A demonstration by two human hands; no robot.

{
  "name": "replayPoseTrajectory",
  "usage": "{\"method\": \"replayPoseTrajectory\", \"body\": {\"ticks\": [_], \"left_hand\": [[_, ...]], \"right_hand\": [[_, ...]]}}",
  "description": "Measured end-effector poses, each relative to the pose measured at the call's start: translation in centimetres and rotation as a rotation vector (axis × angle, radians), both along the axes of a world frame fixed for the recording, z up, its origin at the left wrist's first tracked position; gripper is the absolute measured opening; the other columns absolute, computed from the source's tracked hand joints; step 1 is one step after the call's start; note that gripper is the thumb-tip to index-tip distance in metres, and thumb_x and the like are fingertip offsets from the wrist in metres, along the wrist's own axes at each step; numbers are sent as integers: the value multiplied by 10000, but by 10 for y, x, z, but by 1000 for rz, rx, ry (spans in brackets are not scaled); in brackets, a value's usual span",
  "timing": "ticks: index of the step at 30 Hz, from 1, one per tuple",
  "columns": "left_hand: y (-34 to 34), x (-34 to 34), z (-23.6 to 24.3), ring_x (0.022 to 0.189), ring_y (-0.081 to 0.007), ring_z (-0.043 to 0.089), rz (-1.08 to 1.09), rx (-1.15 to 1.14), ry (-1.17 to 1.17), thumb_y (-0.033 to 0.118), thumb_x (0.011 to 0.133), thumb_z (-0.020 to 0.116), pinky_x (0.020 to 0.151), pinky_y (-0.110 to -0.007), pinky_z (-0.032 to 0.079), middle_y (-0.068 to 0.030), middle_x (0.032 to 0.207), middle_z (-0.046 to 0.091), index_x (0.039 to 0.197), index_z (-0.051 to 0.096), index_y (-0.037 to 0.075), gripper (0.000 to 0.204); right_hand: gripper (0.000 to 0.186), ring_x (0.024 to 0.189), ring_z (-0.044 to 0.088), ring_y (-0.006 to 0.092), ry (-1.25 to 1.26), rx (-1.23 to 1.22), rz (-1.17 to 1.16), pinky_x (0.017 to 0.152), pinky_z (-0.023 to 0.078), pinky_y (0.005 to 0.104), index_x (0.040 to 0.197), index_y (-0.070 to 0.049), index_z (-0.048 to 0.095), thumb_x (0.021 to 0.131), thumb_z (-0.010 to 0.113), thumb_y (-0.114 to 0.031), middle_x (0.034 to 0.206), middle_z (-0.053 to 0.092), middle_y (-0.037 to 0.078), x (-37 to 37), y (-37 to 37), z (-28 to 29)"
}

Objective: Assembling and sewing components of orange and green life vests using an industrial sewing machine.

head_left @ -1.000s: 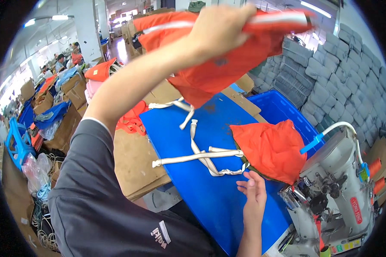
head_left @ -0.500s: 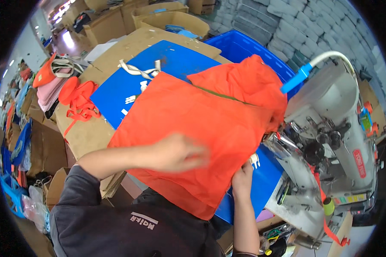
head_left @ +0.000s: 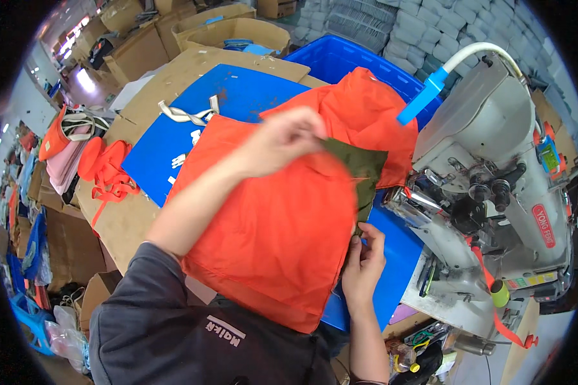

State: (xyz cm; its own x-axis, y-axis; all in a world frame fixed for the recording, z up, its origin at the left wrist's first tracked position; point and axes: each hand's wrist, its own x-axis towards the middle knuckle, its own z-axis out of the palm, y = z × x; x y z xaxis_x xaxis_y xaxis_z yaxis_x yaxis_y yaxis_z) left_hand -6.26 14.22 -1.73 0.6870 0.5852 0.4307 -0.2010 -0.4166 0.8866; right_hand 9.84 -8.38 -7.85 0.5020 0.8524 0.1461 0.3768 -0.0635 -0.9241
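Note:
A large orange fabric piece [head_left: 263,218] covers my lap and part of the blue board [head_left: 221,80]. My left hand [head_left: 292,136], slightly blurred, pinches its upper right edge, which is folded back. An olive-green underside [head_left: 359,163] shows beyond that fold. At the right edge, my right hand [head_left: 364,260] has thumb and fingers closed on the fabric. Behind lies a bunched orange fabric pile [head_left: 359,106]. White plastic buckles [head_left: 178,160] and a white webbing strap [head_left: 189,114] rest on the board to the left.
The grey sewing machine [head_left: 488,147] stands close on the right, with a blue-tipped lamp [head_left: 424,96]. A blue crate [head_left: 340,54] sits behind the board. Orange webbing [head_left: 112,167] lies at the left on the cardboard-covered table [head_left: 115,212].
My left hand has moved up and away to the fabric's upper edge. The right edge has shifted left and exposes more green. A white buckle by my right hand is no longer visible.

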Motion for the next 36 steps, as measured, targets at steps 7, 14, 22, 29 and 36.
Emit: {"method": "replayPoseTrajectory", "body": {"ticks": [7,14,22,29,36], "left_hand": [[-30,-70,75,935,-134,549,161,284,124,-25,862,513,811,-269,448,-44,983,573,1157,630,-9,318],[-7,22,53,878,-171,550,-73,121,355,239,970,618,798,-310,443,-79,869,567,1029,598,-5,252],[29,74,34,829,-86,481,-393,95,641,252,956,653,742,-277,424,-2,869,555,1001,607,27,233],[-28,58,43,813,-83,473,-96,190,114,124,931,660,708,-268,406,-11,845,512,851,530,26,181],[-74,41,39,746,-209,567,-177,248,-2,11,846,683,680,-313,443,-76,836,566,853,534,3,150]], "right_hand": [[227,739,606,194,-99,160,-55,665,469,292,1134,42,596,923,624,-34,828,595,105,0,29,9],[346,597,399,66,107,153,20,515,322,239,1187,54,517,897,684,-35,654,415,-23,-4,44,1],[355,607,467,90,2,237,74,545,388,256,1237,14,503,897,603,44,705,501,34,-10,21,20],[295,605,619,263,-380,150,-37,582,490,351,1115,-4,543,857,681,-45,774,636,161,25,-3,42],[310,812,638,305,-449,371,-111,747,527,369,1129,7,548,837,651,14,988,614,163,23,3,70]]}}
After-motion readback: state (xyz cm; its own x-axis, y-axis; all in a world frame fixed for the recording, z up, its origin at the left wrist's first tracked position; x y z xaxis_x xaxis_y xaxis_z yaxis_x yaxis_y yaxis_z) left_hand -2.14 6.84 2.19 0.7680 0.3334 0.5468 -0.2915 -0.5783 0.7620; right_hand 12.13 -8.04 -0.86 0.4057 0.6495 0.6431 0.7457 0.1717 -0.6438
